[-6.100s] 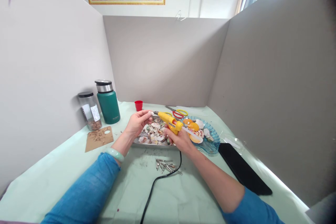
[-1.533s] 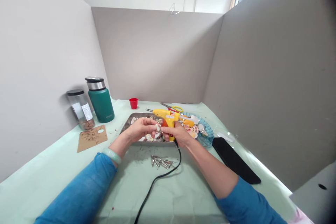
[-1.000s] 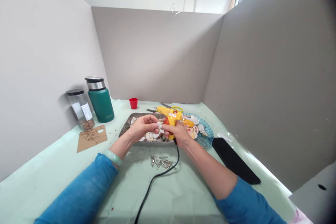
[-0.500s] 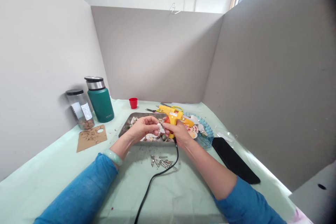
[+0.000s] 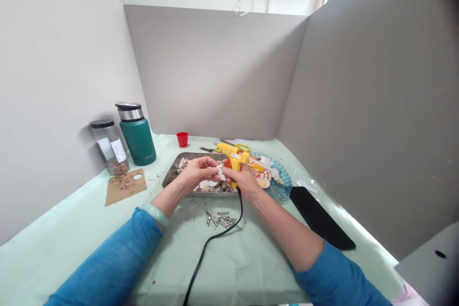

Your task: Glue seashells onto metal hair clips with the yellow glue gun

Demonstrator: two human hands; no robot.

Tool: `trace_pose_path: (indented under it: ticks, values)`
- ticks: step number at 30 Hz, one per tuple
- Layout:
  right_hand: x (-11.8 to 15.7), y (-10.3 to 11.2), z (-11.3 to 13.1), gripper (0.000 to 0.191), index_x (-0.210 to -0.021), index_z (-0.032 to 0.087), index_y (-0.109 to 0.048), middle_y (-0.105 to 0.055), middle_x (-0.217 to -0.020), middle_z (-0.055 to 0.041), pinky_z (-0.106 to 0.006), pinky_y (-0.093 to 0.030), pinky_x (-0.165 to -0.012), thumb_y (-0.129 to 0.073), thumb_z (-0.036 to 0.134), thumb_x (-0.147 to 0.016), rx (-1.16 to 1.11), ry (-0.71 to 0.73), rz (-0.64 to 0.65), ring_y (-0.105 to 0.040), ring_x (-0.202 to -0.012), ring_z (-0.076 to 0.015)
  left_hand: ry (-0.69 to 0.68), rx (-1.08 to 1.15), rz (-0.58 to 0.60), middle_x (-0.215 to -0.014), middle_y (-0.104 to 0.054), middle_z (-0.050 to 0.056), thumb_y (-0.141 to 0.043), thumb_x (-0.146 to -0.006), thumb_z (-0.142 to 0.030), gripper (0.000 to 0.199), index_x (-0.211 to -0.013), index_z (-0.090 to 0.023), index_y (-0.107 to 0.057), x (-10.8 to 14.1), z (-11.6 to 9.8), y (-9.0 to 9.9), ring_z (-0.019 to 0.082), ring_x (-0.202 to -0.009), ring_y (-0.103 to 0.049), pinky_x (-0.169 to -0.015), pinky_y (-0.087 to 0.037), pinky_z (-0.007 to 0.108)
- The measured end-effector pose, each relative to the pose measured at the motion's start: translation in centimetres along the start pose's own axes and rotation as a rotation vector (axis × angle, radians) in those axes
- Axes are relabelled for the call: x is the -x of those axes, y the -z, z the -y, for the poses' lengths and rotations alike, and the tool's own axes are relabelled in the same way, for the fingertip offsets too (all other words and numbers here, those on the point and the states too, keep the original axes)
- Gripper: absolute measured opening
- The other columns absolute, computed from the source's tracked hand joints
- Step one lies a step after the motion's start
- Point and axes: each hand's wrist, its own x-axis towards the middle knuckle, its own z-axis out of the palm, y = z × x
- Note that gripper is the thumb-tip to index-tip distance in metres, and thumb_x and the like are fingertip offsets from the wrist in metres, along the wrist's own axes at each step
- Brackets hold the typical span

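Note:
Over the metal tray (image 5: 172, 182), my left hand (image 5: 196, 172) is closed, pinching a small white piece (image 5: 221, 173) that looks like a shell. My right hand (image 5: 246, 181) is wrapped round the handle of a yellow glue gun (image 5: 234, 157), and its thumb and finger touch the white piece too. The gun's black cord (image 5: 215, 237) runs down toward the table's front edge. Shells and stones (image 5: 208, 186) lie in the tray, partly covered by my hands. Several metal hair clips (image 5: 222, 220) are piled on the cloth in front of it.
A blue glass plate (image 5: 285, 186) with shells sits right of the tray, beside a black flat object (image 5: 322, 220). Scissors (image 5: 242, 147) and a red cup (image 5: 182, 139) are behind. At left stand a green bottle (image 5: 138, 141), a clear jar (image 5: 114, 153) and a brown card (image 5: 125, 187).
The white piece has turned slightly between my fingers, and my fingertips are closer together. The glue gun stays in my right hand, nearly in the same place.

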Motion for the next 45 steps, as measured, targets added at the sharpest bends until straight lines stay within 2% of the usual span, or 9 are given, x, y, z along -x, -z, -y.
trace_pose_path:
  ticks: [15, 21, 35, 41, 45]
  values:
    - [0.22, -0.16, 0.38, 0.030, -0.087, 0.016, -0.055, -0.047, -0.045, 0.0090, -0.020, -0.035, -0.041, -0.067, 0.031, -0.064, 0.085, 0.017, 0.008, -0.041, -0.039, -0.0071, -0.010, -0.109, 0.036, -0.064, -0.067, 0.004, -0.077, -0.066, -0.024, 0.028, -0.084, -0.011, -0.060, -0.13, 0.03, 0.49, 0.013, -0.061, -0.066, -0.065, -0.053, 0.027]
    - [0.09, 0.01, 0.07, 0.031, -0.089, 0.015, -0.057, -0.048, -0.050, 0.0083, -0.020, -0.034, -0.040, -0.066, 0.030, -0.064, 0.123, 0.023, 0.016, -0.040, -0.039, -0.0059, 0.009, -0.110, 0.093, -0.067, -0.067, 0.004, -0.077, -0.066, -0.024, 0.028, -0.083, -0.010, -0.059, 0.02, -0.26, 0.47, 0.014, -0.060, -0.066, -0.063, -0.053, 0.027]
    - [-0.03, 0.25, -0.28, 0.031, -0.090, 0.015, -0.057, -0.052, -0.057, 0.0070, -0.019, -0.035, -0.039, -0.066, 0.030, -0.064, 0.174, 0.029, 0.032, -0.041, -0.039, -0.0051, 0.006, -0.122, 0.104, -0.067, -0.066, 0.004, -0.077, -0.066, -0.023, 0.030, -0.084, -0.010, -0.056, -0.08, 0.02, 0.58, 0.015, -0.061, -0.066, -0.062, -0.054, 0.029]
    - [-0.07, 0.15, -0.49, 0.032, -0.091, 0.016, -0.057, -0.048, -0.046, 0.0087, -0.020, -0.036, -0.040, -0.066, 0.032, -0.066, 0.163, 0.013, 0.005, -0.041, -0.038, -0.0076, 0.015, -0.121, 0.103, -0.068, -0.066, 0.005, -0.075, -0.069, -0.026, 0.029, -0.085, -0.010, -0.057, 0.14, -0.34, 0.24, 0.014, -0.062, -0.065, -0.063, -0.054, 0.029]
    - [-0.07, 0.00, -0.38, 0.031, -0.090, 0.016, -0.056, -0.047, -0.045, 0.0086, -0.020, -0.037, -0.040, -0.066, 0.032, -0.066, 0.117, 0.004, -0.026, -0.040, -0.039, -0.0073, 0.009, -0.069, 0.123, -0.074, -0.066, 0.006, -0.074, -0.071, -0.030, 0.033, -0.092, -0.011, -0.058, -0.01, -0.18, 0.53, 0.015, -0.067, -0.066, -0.065, -0.054, 0.030]
